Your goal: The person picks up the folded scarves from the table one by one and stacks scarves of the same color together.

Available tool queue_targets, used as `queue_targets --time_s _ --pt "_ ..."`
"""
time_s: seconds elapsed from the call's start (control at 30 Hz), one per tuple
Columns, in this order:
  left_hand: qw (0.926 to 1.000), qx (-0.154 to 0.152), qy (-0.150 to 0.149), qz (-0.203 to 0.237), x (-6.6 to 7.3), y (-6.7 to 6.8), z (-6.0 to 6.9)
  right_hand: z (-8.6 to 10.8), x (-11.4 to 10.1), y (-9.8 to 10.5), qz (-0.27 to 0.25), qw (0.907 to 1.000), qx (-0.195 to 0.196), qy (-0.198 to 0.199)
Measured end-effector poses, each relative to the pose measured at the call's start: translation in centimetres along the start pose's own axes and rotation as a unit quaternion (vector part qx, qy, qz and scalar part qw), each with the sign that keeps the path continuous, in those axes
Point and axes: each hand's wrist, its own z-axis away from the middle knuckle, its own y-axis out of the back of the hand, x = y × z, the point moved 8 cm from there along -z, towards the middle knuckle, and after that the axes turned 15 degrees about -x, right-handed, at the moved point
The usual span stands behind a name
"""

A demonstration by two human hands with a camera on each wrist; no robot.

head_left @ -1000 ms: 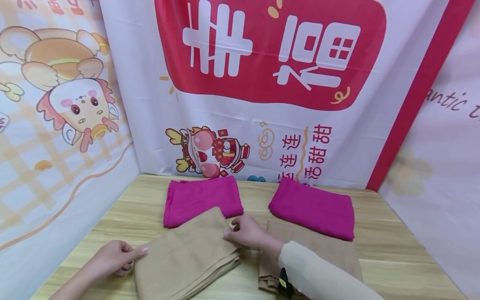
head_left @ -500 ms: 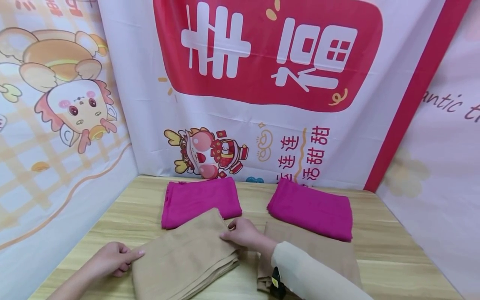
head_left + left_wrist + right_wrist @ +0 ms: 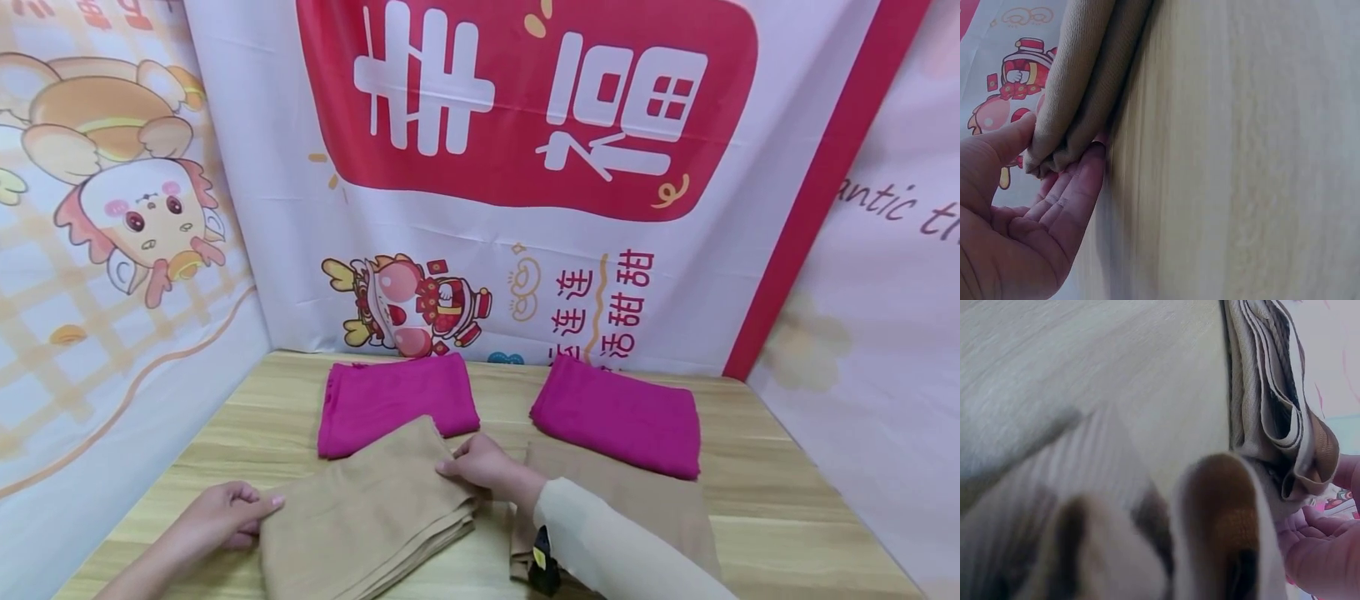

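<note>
A folded tan cloth (image 3: 367,508), several layers thick, lies slantwise at the front of the table. My left hand (image 3: 225,517) grips its left edge, thumb on top; in the left wrist view the fingers (image 3: 1082,194) reach under the fold. At the far right corner my right hand (image 3: 487,467) pinches the same cloth between thumb and fingers. The right wrist view shows its layered edge (image 3: 1247,394) beside that hand (image 3: 1322,550), partly cut off by the frame. A second folded tan cloth (image 3: 622,492) lies partly under my right forearm.
Two folded magenta cloths, one at the back left (image 3: 397,400) and one at the back right (image 3: 618,417), lie on the wooden table (image 3: 780,500). Printed hangings enclose the table's back (image 3: 450,225) and sides. The left magenta cloth is partly covered by the tan one.
The head view has shifted slightly. Both hands keep their places on the tan cloth, and the right fingers have drawn closer together at its corner.
</note>
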Motion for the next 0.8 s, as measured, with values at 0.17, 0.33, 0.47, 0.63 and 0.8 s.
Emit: queue_targets --time_s 0.17,0.33,0.47,0.63,0.8 --pt "0.9959 -0.039 -0.002 0.082 -0.4 -0.5 -0.1 -0.2 0.4 -0.2 -0.027 0.9995 0.001 -0.015" --pt "0.9891 -0.073 0.003 0.128 -0.6 -1.1 -0.1 -0.3 0.4 -0.2 -0.024 0.9995 -0.004 -0.022" --pt "0.9876 -0.095 0.010 0.125 -0.7 -1.5 -0.1 -0.3 0.2 -0.4 -0.018 0.9997 -0.009 -0.014" --pt "0.9860 -0.116 0.006 0.120 -0.6 -2.1 -0.1 -0.2 -0.2 -0.5 -0.001 1.0000 -0.003 -0.005" --pt "0.9805 -0.159 0.002 0.116 -0.3 -3.0 0.1 -0.2 -0.5 -0.5 -0.002 1.0000 0.007 -0.005"
